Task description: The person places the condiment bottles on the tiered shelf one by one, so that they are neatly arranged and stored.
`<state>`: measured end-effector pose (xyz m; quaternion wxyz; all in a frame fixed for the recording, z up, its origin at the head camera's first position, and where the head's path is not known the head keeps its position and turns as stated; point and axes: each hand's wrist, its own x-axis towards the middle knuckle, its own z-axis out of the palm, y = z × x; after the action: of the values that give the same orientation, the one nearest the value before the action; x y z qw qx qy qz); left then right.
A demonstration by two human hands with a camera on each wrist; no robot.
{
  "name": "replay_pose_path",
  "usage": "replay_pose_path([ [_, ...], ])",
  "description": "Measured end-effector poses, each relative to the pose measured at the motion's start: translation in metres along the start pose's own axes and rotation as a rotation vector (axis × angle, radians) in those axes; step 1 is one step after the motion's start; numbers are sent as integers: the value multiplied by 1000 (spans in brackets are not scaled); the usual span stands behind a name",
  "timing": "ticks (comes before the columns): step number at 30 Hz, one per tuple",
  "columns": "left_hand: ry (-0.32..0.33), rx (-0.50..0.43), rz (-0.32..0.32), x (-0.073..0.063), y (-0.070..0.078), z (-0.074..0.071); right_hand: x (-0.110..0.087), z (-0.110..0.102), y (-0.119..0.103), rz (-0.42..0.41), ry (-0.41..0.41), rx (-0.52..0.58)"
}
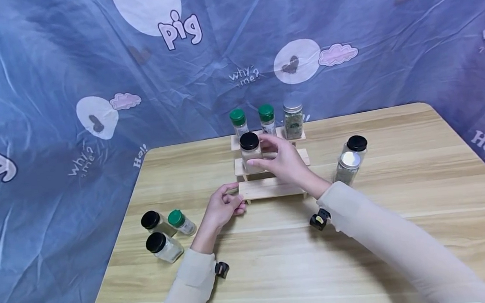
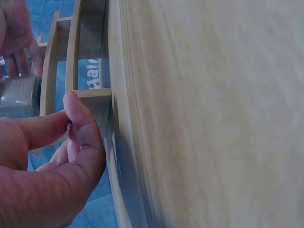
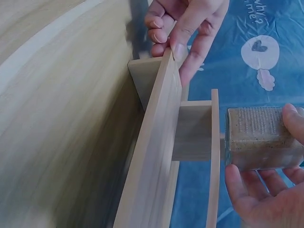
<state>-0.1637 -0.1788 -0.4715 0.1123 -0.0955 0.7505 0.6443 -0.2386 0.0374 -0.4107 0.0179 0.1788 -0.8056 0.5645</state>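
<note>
Both are closed: the left grip (image 1: 223, 207) pinches the left front end of the wooden rack (image 1: 266, 188), probably light and stiff. Farther, toward the back edge of the desk (image 1: 187, 158), the right grip (image 1: 284, 163) curls around a jar (image 1: 249, 155) at the middle shelf (image 1: 238, 166); likely smooth, breakable glass, best held by its sides.

Nine jars (image 1: 250, 152), one three-tier rack (image 1: 265, 188), two hands (image 1: 222, 206).

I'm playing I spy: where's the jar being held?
Near the centre of the head view: the black-lidded jar is in the right grip, at the wooden rack's middle step, in front of a green-capped bottle.
</note>
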Motion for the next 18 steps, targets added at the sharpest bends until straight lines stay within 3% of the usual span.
replay_pose_path([
  [13,2,-4,-10,1,3,2,5,10,-2,-3,-3,-82],
  [18,6,-2,-6,1,1,1,5,11,-2,-7,-7,-65],
])
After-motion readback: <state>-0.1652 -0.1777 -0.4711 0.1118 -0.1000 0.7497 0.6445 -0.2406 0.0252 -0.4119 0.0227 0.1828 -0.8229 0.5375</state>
